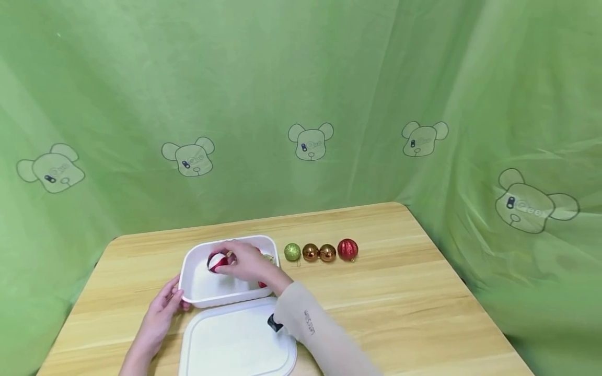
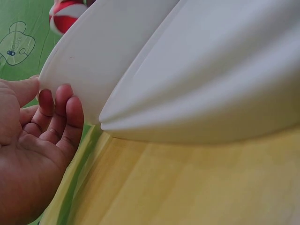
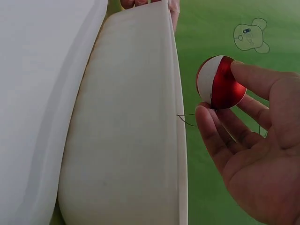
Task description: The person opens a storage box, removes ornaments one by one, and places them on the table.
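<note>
My right hand (image 1: 249, 262) holds a red-and-white Christmas ball (image 1: 217, 262) over the left part of a white plastic box (image 1: 226, 301). In the right wrist view, thumb and fingers pinch the ball (image 3: 224, 82), and a thin hanging loop (image 3: 186, 120) sticks out beneath it. At the box's front left corner, my left hand (image 1: 162, 307) grips the rim, the thumb on the edge and fingers bent against the outer wall (image 2: 89, 70). Inside the box's right end lie red and green ornaments (image 1: 268, 257), partly hidden by my right hand and wrist.
A white lid (image 1: 235, 342) lies flat in front of the box, partly under the right forearm. Right of the box, a glittery green ball (image 1: 292, 252), two shiny copper balls (image 1: 310, 253) and a ridged red ball (image 1: 348, 249) stand in a row on the wooden table (image 1: 400, 303).
</note>
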A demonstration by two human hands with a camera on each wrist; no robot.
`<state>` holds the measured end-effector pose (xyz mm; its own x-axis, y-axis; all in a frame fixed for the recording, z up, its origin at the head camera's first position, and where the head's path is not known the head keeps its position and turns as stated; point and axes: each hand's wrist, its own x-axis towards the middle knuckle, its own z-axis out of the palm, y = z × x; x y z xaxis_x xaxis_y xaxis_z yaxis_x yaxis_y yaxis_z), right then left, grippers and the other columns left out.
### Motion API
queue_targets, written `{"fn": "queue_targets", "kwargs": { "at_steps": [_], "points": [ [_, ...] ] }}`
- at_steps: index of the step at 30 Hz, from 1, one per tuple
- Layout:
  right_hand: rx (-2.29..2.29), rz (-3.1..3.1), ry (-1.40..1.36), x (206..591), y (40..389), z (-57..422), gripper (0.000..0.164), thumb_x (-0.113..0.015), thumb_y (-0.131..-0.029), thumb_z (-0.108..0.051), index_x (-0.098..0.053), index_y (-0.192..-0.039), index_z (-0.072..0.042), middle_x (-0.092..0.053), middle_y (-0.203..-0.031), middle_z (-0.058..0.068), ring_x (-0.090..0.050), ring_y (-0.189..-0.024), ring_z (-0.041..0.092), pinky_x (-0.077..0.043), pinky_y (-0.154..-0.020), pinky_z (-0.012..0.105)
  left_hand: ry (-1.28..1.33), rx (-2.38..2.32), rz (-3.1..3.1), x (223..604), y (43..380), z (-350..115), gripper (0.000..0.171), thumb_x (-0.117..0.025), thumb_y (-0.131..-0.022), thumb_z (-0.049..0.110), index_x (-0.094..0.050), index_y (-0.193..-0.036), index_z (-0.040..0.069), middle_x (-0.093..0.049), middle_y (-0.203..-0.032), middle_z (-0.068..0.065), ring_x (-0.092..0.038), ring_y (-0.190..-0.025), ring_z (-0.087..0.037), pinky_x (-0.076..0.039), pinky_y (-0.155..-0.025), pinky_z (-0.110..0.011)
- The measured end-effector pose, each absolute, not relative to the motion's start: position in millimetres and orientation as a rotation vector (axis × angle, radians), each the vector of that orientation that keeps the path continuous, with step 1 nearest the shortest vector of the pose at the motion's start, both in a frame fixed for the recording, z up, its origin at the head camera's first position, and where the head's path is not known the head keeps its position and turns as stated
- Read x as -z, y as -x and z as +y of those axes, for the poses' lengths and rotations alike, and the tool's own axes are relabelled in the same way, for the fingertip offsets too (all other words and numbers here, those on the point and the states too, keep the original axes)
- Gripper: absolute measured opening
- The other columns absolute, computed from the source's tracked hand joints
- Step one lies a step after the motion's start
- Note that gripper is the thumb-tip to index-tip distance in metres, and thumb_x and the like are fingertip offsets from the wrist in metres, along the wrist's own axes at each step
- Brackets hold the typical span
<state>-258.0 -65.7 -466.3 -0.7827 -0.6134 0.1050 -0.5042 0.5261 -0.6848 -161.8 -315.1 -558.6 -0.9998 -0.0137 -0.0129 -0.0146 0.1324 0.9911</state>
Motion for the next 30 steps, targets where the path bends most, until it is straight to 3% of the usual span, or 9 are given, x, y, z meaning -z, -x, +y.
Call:
{"fn": "queue_targets", "kwargs": {
  "at_steps": [9,20,30],
  "points": [
    [1.162,2.600,0.935,463,261,-20,0.047,-0.077,-0.095,-0.025,-0.064,-0.138,-0.013,-0.069,-0.124,0.003,-0.066,-0.102,0.014,-0.054,-0.086,0.018,0.010,-2.081,2.355,561,162,-317,0.061,-0.050,-0.111,0.024,-0.027,-0.162,0.001,-0.057,-0.107,-0.006,-0.065,-0.090,-0.007,-0.059,-0.085,-0.021],
    [1.123,2.653,0.807,462,266,46,0.052,-0.075,-0.096,-0.031,-0.059,-0.143,-0.016,-0.065,-0.133,0.003,-0.064,-0.112,0.021,-0.056,-0.095,0.034,-0.011,-2.098,2.348,560,162,-318,0.061,-0.050,-0.111,0.024,-0.026,-0.162,0.001,-0.057,-0.106,-0.003,-0.065,-0.090,-0.007,-0.059,-0.085,-0.020],
    [1.157,2.727,0.676,463,265,111,0.048,-0.078,-0.094,-0.024,-0.063,-0.139,-0.016,-0.068,-0.123,0.000,-0.064,-0.101,0.016,-0.057,-0.087,0.030,-0.034,-2.119,2.331,560,161,-317,0.060,-0.050,-0.111,0.023,-0.027,-0.161,0.000,-0.058,-0.105,-0.003,-0.065,-0.089,-0.007,-0.059,-0.085,-0.020]
  ]
}}
